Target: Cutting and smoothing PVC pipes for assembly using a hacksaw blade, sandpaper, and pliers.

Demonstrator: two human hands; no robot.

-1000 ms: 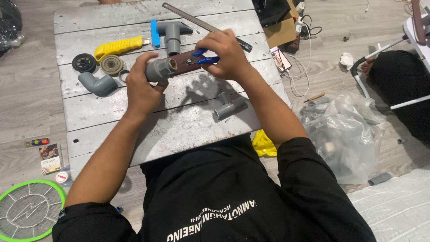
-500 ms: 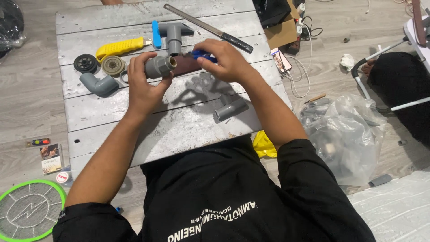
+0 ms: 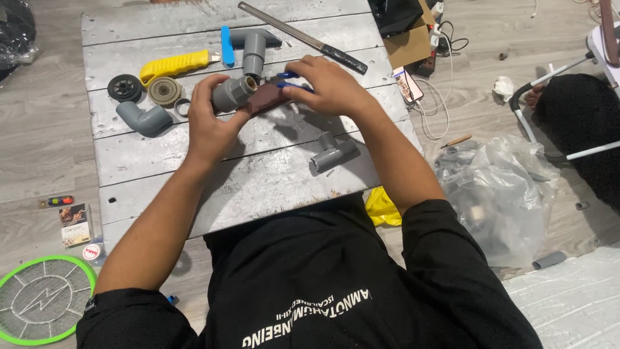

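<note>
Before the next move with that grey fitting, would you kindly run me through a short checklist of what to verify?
1. Left hand grips the grey pipe fitting: ok.
2. Right hand holds the dark reddish piece against the fitting: ok.
3. Fitting's open end free of debris: cannot tell.
4. Both pieces sit over the grey plank table, not past its edge: ok.
5. Yellow utility knife lies apart from both hands: ok; blade out or in: cannot tell.
6. Spare grey connector lies near the right forearm: ok.

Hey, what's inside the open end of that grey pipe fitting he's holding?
The grey pipe fitting in the left hand shows a brownish ring at its open mouth. Deeper inside is too dark to tell, and the right hand covers its far end.
</note>
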